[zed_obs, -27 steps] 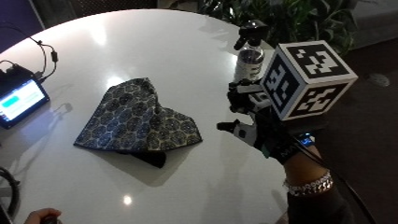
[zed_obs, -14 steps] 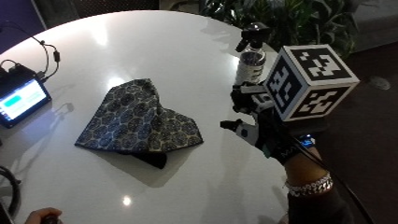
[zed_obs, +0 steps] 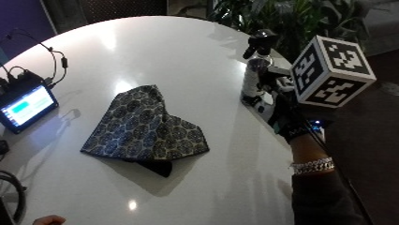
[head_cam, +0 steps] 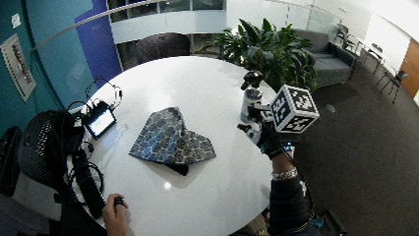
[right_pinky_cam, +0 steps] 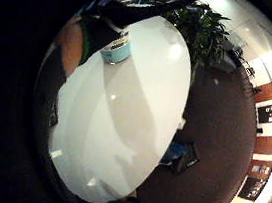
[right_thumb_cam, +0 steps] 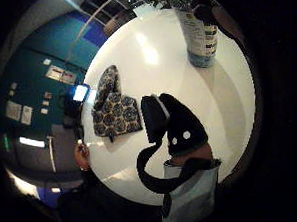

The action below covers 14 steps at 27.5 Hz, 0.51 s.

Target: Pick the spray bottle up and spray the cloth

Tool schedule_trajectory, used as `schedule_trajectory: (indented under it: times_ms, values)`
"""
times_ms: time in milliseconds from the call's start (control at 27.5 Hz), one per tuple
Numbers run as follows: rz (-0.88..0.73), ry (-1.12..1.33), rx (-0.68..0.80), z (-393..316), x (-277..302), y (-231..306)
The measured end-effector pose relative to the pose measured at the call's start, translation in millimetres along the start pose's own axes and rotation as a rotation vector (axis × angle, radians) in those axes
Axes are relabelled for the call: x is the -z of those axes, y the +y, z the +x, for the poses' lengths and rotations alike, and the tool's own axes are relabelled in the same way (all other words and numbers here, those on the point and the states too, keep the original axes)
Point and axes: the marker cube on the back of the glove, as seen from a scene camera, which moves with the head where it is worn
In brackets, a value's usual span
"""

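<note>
So the spray bottle (zed_obs: 255,77) is standing upright on the round white table (zed_obs: 187,61), right near the table's edge on the side where the big potted plant (zed_obs: 293,18) is. Black trigger head on top, pale body with a label. The gloved right hand (zed_obs: 284,115) is just beside the bottle, on the side away from the plant. From the outside view it looks like the fingers reach up next to the bottle's lower body, but I honestly can't tell if they're touching it or wrapped round it, so grip state is a no-call. In the thumb side palm view the bottle (right_thumb_cam: 200,36) stands apart from the glove's thumb (right_thumb_cam: 168,124), nothing between them.

The patterned cloth (zed_obs: 146,126) lies folded on the table, well apart from the bottle, toward the table's middle. Past the cloth, further again from the bottle, there's a small lit screen (zed_obs: 25,108) with cables.
</note>
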Motion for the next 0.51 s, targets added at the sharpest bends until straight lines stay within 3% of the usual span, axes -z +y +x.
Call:
schedule_trajectory:
  times_ms: [291, 510]
  values:
    - [0.184, -0.151, -0.17, 20.7, 13.6, -51.9]
    - [0.208, -0.32, -0.226, 25.1, 7.7, -84.8]
